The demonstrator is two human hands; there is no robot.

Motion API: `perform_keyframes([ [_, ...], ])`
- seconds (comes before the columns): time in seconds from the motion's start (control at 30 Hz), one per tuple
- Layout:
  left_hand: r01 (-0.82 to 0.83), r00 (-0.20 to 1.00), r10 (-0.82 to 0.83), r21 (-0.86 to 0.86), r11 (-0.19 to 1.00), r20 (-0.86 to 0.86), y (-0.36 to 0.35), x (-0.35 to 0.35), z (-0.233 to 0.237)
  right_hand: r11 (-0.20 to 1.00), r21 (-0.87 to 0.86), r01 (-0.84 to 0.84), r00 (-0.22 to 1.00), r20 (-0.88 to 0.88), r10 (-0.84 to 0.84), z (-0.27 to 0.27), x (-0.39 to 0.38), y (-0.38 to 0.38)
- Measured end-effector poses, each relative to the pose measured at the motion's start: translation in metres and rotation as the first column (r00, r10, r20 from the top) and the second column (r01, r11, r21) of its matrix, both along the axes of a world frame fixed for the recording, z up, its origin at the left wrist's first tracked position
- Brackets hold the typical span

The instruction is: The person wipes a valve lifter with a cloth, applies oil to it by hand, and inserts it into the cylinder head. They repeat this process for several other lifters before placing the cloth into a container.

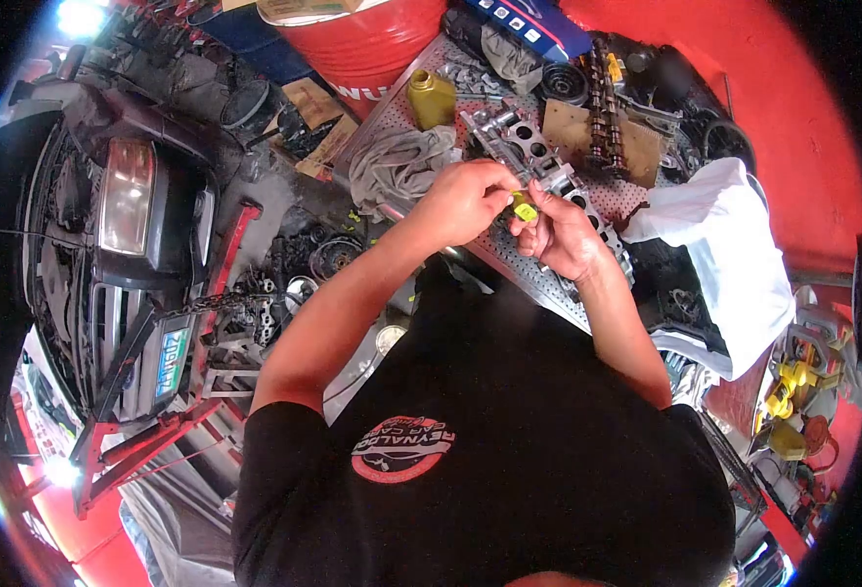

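Fingertips of both hands meet at a small bright yellow-green piece [524, 208], too small for me to make out its kind. My left hand [468, 203] is closed, its thumb and fingers pinched at the upper left side of the piece. From the right, my right hand [570, 238] pinches it between thumb and curled fingers. Just beyond and beneath the hands lies a metal engine cylinder head [536, 155] with a row of round openings. It rests on a perforated metal tabletop [489, 262], partly hidden by my hands.
A grey rag [401, 168] and an olive-yellow bottle [432, 100] sit left of the cylinder head. Camshafts [602, 117] lie on cardboard [646, 147] at the back. White cloth [729, 259] drapes at right. A red drum [357, 49] and a dark car [157, 205] stand leftward.
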State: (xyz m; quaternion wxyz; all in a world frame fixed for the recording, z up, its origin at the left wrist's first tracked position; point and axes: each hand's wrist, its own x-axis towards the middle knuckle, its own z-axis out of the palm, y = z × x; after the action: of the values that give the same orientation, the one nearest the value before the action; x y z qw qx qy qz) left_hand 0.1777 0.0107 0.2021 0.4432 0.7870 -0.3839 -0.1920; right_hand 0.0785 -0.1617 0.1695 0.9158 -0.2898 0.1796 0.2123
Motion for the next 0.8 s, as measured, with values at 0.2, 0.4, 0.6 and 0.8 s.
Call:
perform_keyframes([
  [0.2,0.016,0.915,0.054,-0.170,0.985,0.400,-0.011,-0.012,-0.009,0.988,-0.140,0.063,0.998,0.033,-0.059,0.005,-0.012,0.003],
  [0.4,0.046,0.913,0.045,-0.212,0.976,0.405,-0.013,-0.019,-0.017,0.968,-0.178,0.179,0.983,-0.009,-0.184,-0.005,-0.021,0.010],
  [0.6,0.073,0.913,0.008,-0.181,0.981,0.409,-0.004,-0.027,-0.011,0.941,-0.162,0.297,0.946,-0.081,-0.313,-0.008,-0.023,0.022],
  [0.8,-0.007,0.947,0.054,-0.151,0.989,0.315,0.002,-0.044,-0.016,0.890,-0.146,0.431,0.880,-0.151,-0.451,-0.032,-0.021,0.031],
])
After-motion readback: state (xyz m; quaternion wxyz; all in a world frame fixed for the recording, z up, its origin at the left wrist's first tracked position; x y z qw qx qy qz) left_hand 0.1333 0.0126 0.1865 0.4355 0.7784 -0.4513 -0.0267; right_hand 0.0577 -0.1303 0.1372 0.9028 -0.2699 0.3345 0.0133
